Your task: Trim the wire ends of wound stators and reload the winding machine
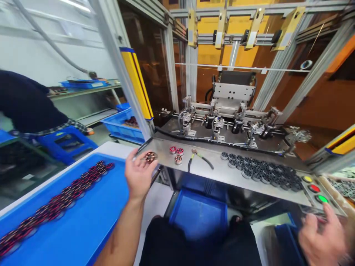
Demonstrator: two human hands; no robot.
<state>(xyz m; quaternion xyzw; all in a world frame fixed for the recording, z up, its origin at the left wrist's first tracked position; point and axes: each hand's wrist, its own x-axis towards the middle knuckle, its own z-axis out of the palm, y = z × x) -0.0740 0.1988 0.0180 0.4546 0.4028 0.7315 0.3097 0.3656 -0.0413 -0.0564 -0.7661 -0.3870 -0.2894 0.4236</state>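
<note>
My left hand [138, 175] holds a copper-wound motor stator [151, 157] between thumb and fingers, above the left end of the metal bench [163, 147]. My right hand [323, 232] is at the lower right, slightly blurred. Its index finger stretches up to the green button [322, 199], and whether it presses is unclear. The other fingers are partly bent, and no held thing can be made out. Three red-and-copper stators [178, 159] sit on the bench near cutting pliers [198, 157] with green-and-black handles. Several dark ring-shaped parts [260, 170] stand in rows farther right.
A blue tray [111, 207] at left bears rows of wound stators [61, 199]. Behind the bench stands a machine with several clamping stations [219, 127]. Yellow [307, 179] and red [314, 188] buttons adjoin the green one. A seated person [27, 99] is at far left.
</note>
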